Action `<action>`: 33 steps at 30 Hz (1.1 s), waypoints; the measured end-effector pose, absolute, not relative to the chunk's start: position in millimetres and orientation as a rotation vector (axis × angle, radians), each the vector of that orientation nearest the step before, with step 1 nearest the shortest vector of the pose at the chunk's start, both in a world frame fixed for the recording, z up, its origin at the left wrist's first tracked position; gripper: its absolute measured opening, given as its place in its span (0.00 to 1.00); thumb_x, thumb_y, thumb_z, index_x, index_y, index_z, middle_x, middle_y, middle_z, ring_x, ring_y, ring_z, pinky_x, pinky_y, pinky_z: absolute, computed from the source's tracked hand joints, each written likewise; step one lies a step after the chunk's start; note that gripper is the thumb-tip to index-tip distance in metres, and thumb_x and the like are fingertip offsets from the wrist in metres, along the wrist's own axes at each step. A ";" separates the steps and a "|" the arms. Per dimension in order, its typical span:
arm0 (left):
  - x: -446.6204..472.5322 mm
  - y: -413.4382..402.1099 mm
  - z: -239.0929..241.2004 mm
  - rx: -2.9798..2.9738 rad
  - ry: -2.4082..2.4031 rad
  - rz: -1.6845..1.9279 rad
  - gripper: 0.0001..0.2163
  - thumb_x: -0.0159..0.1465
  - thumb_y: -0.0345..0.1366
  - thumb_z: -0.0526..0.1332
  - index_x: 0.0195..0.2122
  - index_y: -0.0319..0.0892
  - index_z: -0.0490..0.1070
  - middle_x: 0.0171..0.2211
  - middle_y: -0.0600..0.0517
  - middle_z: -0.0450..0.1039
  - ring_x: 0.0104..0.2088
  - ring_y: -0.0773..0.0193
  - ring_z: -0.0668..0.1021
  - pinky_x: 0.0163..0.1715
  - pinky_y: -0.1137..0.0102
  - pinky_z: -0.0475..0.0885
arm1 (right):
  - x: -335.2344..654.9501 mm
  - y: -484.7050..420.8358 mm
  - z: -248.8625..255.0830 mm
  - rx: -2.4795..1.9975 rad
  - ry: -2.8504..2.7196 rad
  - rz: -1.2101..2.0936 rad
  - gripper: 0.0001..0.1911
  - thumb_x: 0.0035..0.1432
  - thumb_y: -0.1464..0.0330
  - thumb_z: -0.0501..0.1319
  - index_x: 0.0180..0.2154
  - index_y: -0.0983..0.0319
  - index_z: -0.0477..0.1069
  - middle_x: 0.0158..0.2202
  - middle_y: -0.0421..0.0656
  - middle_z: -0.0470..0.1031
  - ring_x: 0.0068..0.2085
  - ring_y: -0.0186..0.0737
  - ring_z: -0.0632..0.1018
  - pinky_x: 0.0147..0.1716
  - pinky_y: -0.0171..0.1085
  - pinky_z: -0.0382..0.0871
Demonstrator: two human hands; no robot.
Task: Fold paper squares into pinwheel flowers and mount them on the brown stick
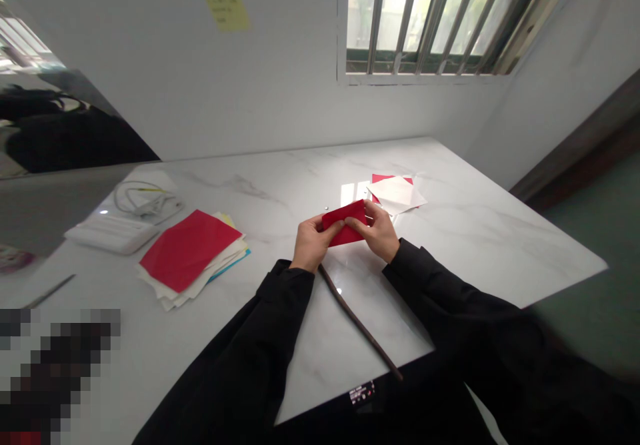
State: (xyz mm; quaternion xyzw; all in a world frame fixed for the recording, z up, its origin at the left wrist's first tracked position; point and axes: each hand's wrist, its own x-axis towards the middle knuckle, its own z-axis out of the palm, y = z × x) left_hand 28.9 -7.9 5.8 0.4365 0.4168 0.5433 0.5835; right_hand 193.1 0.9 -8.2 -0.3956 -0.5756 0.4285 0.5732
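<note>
just above the marble table (450,245), the left hand (311,239) and right hand (379,231) both pinch a folded red paper (345,223), near a paper stack (193,258).

On the white marble worktop (450,245), a stack of coloured paper sheets (193,258) topped with red lies at nine o'clock. Beyond it, at ten o'clock, sits a white power strip (113,233) with a coiled white cable (145,199) just behind. A white-and-red folded paper (396,193) rests at one o'clock. A thin dark stick (357,321) lies at six o'clock, and a yellow note (225,5) hangs on the wall
</note>
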 end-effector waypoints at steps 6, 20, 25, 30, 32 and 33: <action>27.8 -8.0 7.7 1.048 0.978 1.252 0.27 0.45 0.50 0.82 0.40 0.36 0.83 0.35 0.45 0.84 0.38 0.51 0.84 0.45 0.57 0.80 | 194.1 2.0 -8.9 -0.933 -1.356 1.012 0.17 0.56 0.55 0.73 0.37 0.59 0.74 0.35 0.41 0.80 0.36 0.41 0.80 0.38 0.42 0.78; 27.5 -8.7 9.2 1.130 1.041 1.274 0.22 0.49 0.48 0.80 0.38 0.38 0.83 0.36 0.46 0.84 0.36 0.55 0.83 0.40 0.62 0.78 | 194.8 3.1 -10.6 -0.944 -1.410 0.914 0.14 0.58 0.57 0.71 0.37 0.59 0.75 0.34 0.40 0.78 0.35 0.40 0.77 0.36 0.40 0.74; 27.0 -7.9 8.0 1.142 1.052 1.272 0.21 0.49 0.47 0.80 0.37 0.38 0.83 0.35 0.46 0.83 0.36 0.55 0.83 0.41 0.62 0.78 | 195.7 4.5 -13.7 -0.928 -1.423 0.919 0.11 0.58 0.60 0.71 0.37 0.59 0.75 0.33 0.39 0.77 0.34 0.39 0.76 0.36 0.40 0.72; 27.4 -8.4 7.2 1.142 1.053 1.293 0.20 0.50 0.47 0.79 0.37 0.38 0.83 0.35 0.46 0.83 0.37 0.55 0.83 0.44 0.60 0.79 | 194.3 4.3 -13.4 -0.937 -1.402 0.943 0.12 0.56 0.60 0.71 0.37 0.59 0.74 0.33 0.39 0.76 0.35 0.39 0.76 0.35 0.39 0.71; 27.8 -9.1 7.1 1.132 1.053 1.291 0.20 0.50 0.47 0.79 0.37 0.38 0.83 0.35 0.46 0.83 0.37 0.55 0.83 0.45 0.60 0.79 | 194.1 3.8 -12.8 -0.952 -1.405 0.947 0.13 0.56 0.59 0.71 0.37 0.59 0.73 0.32 0.39 0.76 0.34 0.39 0.75 0.35 0.39 0.71; 28.0 -9.6 7.2 1.128 1.054 1.290 0.20 0.50 0.47 0.79 0.37 0.38 0.83 0.35 0.46 0.83 0.37 0.55 0.83 0.45 0.60 0.79 | 194.2 3.6 -12.7 -0.961 -1.410 0.947 0.13 0.56 0.59 0.71 0.37 0.59 0.73 0.32 0.39 0.76 0.34 0.39 0.75 0.34 0.39 0.71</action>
